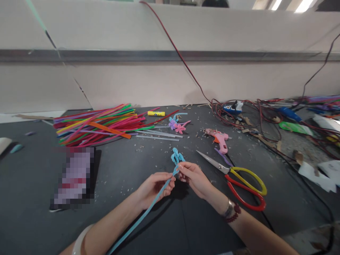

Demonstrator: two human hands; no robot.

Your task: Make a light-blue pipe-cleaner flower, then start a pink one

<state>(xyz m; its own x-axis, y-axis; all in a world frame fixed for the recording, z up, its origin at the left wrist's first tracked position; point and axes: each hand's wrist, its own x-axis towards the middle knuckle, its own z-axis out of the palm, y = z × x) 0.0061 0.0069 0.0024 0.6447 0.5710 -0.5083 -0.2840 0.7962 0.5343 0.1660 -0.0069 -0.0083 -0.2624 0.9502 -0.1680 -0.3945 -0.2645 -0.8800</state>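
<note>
A light blue pipe cleaner (143,215) runs from the bottom edge of the view up to both hands. Its far end is bent into several loops (175,156), like a small flower. My left hand (158,187) pinches the strand just below the loops. Close beside it, my right hand (192,176) grips the base of the looped part between thumb and fingers. The fingertips of the two hands are nearly touching. Scissors (214,162) with one yellow and one red handle lie to the right of my right hand.
Colourful pipe cleaners (98,125) lie in a pile at the left, behind a blurred flat object (74,177). Finished purple and pink flowers (180,128), a yellow glue stick (156,113) and a pink glue gun (220,139) are farther back. Tangled cables (260,113) and scraps cover the right side.
</note>
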